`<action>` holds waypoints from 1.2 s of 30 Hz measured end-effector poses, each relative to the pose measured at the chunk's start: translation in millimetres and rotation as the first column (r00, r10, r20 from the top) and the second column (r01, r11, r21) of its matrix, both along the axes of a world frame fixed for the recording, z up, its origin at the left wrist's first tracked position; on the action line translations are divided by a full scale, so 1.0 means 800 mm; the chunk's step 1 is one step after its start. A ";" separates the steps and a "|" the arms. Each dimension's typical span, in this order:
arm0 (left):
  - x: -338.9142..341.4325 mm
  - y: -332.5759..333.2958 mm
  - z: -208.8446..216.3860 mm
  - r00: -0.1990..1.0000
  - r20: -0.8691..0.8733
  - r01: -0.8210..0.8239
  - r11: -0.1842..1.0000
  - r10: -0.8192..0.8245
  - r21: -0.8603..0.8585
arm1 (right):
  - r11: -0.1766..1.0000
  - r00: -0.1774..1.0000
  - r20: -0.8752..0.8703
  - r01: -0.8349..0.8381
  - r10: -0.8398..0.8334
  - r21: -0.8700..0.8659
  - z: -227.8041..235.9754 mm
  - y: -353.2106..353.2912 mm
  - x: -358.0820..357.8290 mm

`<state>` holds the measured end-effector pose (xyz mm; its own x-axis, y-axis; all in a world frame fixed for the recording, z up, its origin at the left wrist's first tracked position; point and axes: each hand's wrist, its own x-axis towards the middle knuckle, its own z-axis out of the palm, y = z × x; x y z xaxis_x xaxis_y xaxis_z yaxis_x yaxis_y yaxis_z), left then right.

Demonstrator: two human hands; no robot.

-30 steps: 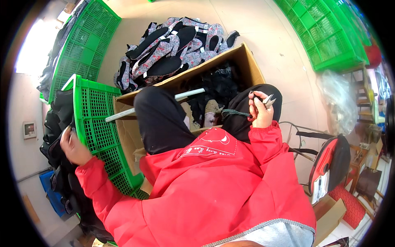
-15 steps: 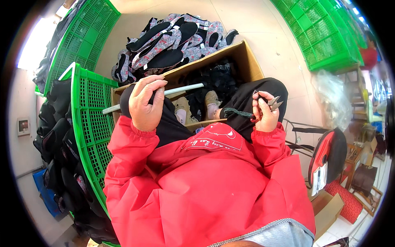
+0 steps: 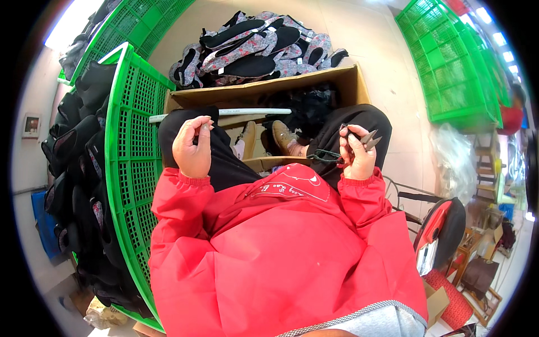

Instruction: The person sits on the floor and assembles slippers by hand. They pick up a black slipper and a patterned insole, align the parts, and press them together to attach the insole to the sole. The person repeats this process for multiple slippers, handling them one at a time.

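My left hand [image 3: 192, 147] is raised above my left thigh, its fingers curled in toward the thumb. Anything pinched there is too small to make out. A pale tube [image 3: 255, 112] runs behind that hand, across the cardboard box. In my right hand [image 3: 358, 159], over the right thigh, are metal thread snips [image 3: 370, 139] with their pointed blades sticking out to the right. A dark green cord loop [image 3: 325, 156] hangs at the left of this hand. Its thumb and forefinger also seem to pinch a small dark bit.
Between my feet and beyond, the cardboard box [image 3: 264, 91] holds black scraps [image 3: 309, 104]. Past it lies a pile of flowered slippers [image 3: 264, 50] with black soles. A green crate [image 3: 135, 140] with black slippers [image 3: 84, 135] stands left; another green crate [image 3: 443, 67] is far right.
My left hand has lowered slightly and its fingers have curled in more. The right hand keeps the snips, nearly in place. The whole view has shifted a little.
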<state>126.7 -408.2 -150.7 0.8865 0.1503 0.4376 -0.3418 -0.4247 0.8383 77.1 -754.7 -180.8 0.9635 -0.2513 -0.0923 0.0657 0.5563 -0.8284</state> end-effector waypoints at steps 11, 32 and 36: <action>0.011 -0.006 -0.014 0.995 -0.083 0.068 0.994 -0.061 0.084 | 1.000 0.988 -0.155 0.025 -0.023 0.010 -0.022 0.006 -0.009; 0.133 -0.137 -0.101 0.558 -0.751 0.829 0.274 -0.354 0.487 | 0.993 0.994 -0.100 0.020 -0.032 -0.115 -0.016 -0.123 -0.047; 0.166 -0.173 -0.217 0.404 -0.872 0.915 0.123 -0.276 0.385 | 0.992 0.984 -0.165 0.042 -0.061 -0.118 -0.043 -0.110 -0.079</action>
<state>259.1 -546.2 -324.3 0.4958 -0.6437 -0.5829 -0.5262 -0.7567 0.3880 13.5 -843.0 -215.0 0.9221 -0.3183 -0.2200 -0.0538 0.4577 -0.8875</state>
